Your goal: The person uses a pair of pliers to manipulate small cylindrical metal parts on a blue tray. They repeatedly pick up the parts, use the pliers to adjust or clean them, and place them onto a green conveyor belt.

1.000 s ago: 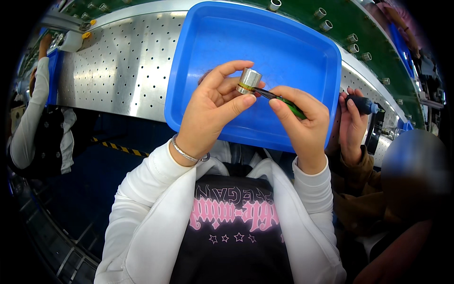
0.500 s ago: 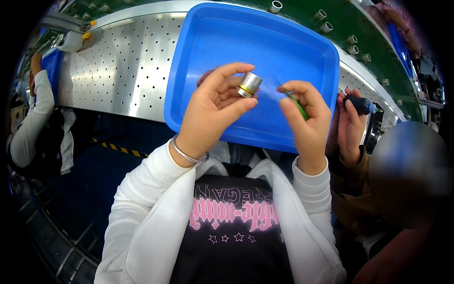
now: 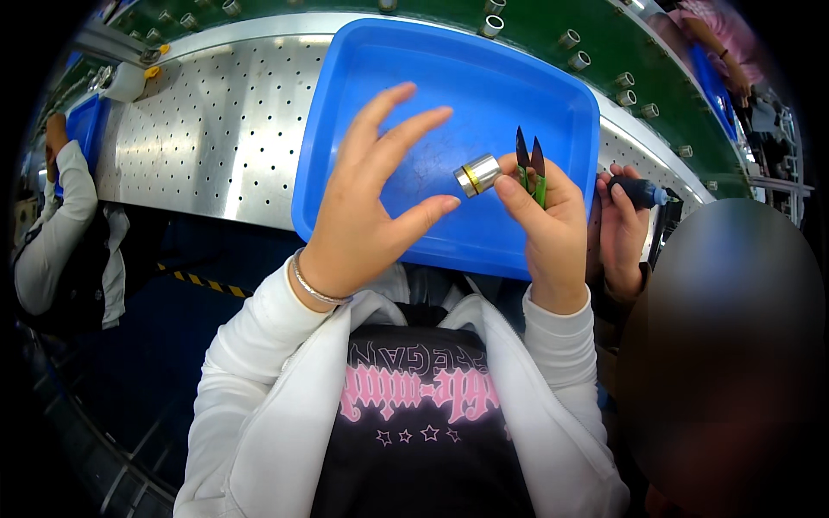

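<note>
My left hand (image 3: 358,198) is open above the blue tub, its fingers spread and nothing in them. To its right, my right hand (image 3: 560,231) pinches a short silver metal cylinder (image 3: 480,174) with a yellow band near one end, tilted over the tub. The same hand also grips a pair of small green-handled snips (image 3: 539,185). Their two dark, pointed blades stand up apart from each other beyond my fingers. The left thumb tip is close to the cylinder's banded end and apart from it.
A large blue plastic tub (image 3: 304,168) sits on a perforated metal bench (image 3: 207,129). Behind it, a green conveyor (image 3: 544,22) carries several metal cylinders. A co-worker's hand (image 3: 623,229) at right holds a dark bottle (image 3: 637,192). Another person's arm (image 3: 73,190) is at far left.
The metal cylinder has passed from my left hand to my right, which keeps the snips. My left hand has opened. The snips' blades now point up. The conveyor's cylinders have shifted left.
</note>
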Tool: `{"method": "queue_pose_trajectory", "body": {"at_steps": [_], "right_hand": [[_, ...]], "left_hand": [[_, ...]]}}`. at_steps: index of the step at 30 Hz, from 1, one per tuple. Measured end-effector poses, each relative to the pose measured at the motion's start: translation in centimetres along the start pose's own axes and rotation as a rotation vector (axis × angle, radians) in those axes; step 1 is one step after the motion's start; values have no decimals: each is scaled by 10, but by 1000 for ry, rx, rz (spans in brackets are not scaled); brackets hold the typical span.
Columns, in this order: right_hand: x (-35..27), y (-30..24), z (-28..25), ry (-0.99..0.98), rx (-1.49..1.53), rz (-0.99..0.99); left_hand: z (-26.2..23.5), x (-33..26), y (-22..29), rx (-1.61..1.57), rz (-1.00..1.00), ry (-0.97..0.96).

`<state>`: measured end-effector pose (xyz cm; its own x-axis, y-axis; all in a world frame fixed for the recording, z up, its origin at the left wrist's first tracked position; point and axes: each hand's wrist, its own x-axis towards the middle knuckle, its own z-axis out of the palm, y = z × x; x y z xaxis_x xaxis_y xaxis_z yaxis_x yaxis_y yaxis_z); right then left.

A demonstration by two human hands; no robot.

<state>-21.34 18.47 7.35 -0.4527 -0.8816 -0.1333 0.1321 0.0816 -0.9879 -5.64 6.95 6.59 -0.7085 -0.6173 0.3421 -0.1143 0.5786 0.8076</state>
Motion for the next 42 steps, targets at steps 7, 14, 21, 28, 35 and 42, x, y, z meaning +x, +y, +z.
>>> {"method": "queue_pose_trajectory", "body": {"at_steps": [7,14,21,28,35,42], "right_hand": [[0,1,11,-79,62,-27],[-1,-1,10,-136,6,-21],[0,-6,2,-133,-161,-33],[21,-21,-7,74,-503,-276],[112,-19,-31,421,-1168,-490],[174,7,-67,474,-1374,-160]], "left_hand": [[6,-4,-1,-724,-355,-224],[6,-7,-2,-361,-173,-206],[-1,-3,6,-302,-125,-195],[-32,2,-31,623,74,-210],[-43,-8,-63,651,-53,-192],[-39,-7,-61,601,-73,-213]]}}
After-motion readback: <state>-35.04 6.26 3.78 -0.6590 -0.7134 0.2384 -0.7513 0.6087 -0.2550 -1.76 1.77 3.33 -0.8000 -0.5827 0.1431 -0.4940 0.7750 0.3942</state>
